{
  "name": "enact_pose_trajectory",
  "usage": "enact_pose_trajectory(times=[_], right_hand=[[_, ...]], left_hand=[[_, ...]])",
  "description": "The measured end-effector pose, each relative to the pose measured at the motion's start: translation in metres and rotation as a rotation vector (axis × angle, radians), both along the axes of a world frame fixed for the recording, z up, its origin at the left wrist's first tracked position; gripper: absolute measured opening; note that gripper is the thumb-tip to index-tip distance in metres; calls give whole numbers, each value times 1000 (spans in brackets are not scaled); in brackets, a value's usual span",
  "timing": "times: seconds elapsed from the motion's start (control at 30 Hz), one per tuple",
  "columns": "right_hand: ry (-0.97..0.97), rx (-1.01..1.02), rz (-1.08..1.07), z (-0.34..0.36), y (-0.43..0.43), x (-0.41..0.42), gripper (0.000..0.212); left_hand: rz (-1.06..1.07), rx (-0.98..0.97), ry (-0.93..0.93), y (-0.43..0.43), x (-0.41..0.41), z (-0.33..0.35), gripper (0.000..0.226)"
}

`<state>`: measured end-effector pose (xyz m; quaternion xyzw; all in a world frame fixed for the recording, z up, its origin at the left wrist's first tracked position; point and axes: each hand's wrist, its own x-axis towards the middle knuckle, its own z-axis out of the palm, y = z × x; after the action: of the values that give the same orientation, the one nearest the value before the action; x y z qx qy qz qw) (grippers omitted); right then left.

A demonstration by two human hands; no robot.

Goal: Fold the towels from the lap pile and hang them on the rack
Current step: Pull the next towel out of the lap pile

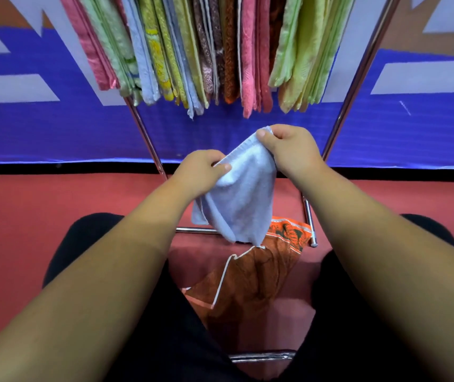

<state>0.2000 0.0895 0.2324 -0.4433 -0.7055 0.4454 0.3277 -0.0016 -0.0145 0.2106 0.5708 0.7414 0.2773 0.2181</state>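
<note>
A pale blue towel (pixel 241 194) hangs in the air between my hands, below the rack's hanging towels. My left hand (pixel 202 172) pinches its upper left edge. My right hand (pixel 289 150) pinches the top corner, a little higher and farther away. The towel droops in loose folds down to the rack's lower bar. An orange-brown patterned towel (pixel 253 277) with a white border lies between my knees, partly under the blue one. The metal rack (pixel 358 78) stands in front of me, with several folded towels (pixel 206 51) in pink, green, yellow, blue and brown hung side by side along its top.
The rack's slanted legs (pixel 148 142) frame my hands on both sides, and its low crossbar (pixel 192 230) runs just past my knees. A chrome bar (pixel 261 356) crosses near my lap. Red floor (pixel 27 216) meets a blue and white banner wall (pixel 41 128) behind the rack.
</note>
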Motion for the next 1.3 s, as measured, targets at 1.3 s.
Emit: enact_pose_trajectory(times=[1.3], right_hand=[[613,-150,-298,417,-46,64,48]], left_hand=[[325,373,-180,-65,-17,375,25]])
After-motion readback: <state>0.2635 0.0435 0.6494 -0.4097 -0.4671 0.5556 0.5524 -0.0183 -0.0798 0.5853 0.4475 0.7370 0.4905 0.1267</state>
